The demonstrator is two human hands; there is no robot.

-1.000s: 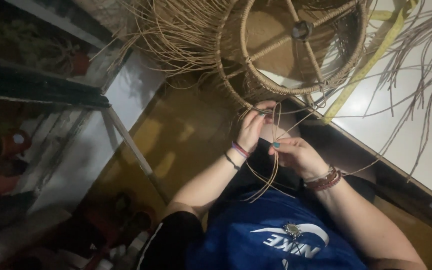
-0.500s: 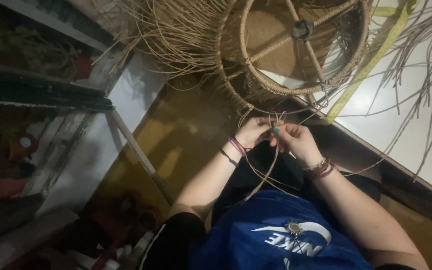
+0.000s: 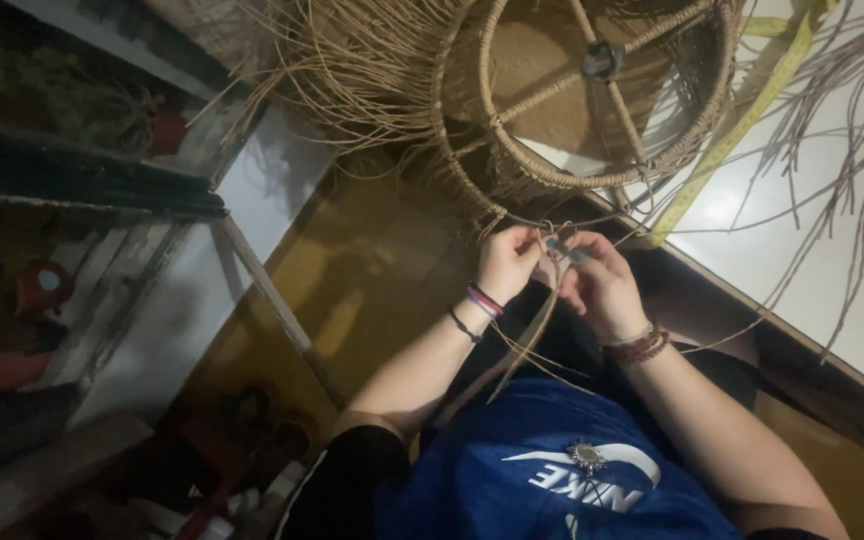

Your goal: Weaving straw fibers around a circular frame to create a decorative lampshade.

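Head view, left to right. Dark shelving with pots (image 3: 12, 350) sits at far left, then yellowish floor (image 3: 372, 280). The wicker frame (image 3: 592, 100) fills top centre: round hoops, spokes meeting at one hub, and many loose strands fanning off it. A yellow tape (image 3: 742, 120) runs diagonally across the white surface (image 3: 812, 260) at right.

Left hand (image 3: 507, 262) is at the lower rim of the frame, fingers pinched together on the reed strands (image 3: 532, 330). Right hand (image 3: 602, 285) is touching it, fingers also closed on the same strands just below the rim. The strand tails hang down between the forearms toward the blue shirt (image 3: 542, 480).

Judgement on doing it well: keep tension even with one hand while the other feeds, seat each wrap tight against the last one on the rim, and avoid kinking the reed at the bend. Loose tails could snag on neighbouring strands.

Counts:
- hands: 2
- frame: 1, with 2 hoops clearly visible
- hub: 1, with spokes radiating; exact number unclear
- tape: 1
- wrist bands: several on left, one beaded on right
- loose strands: too many to count
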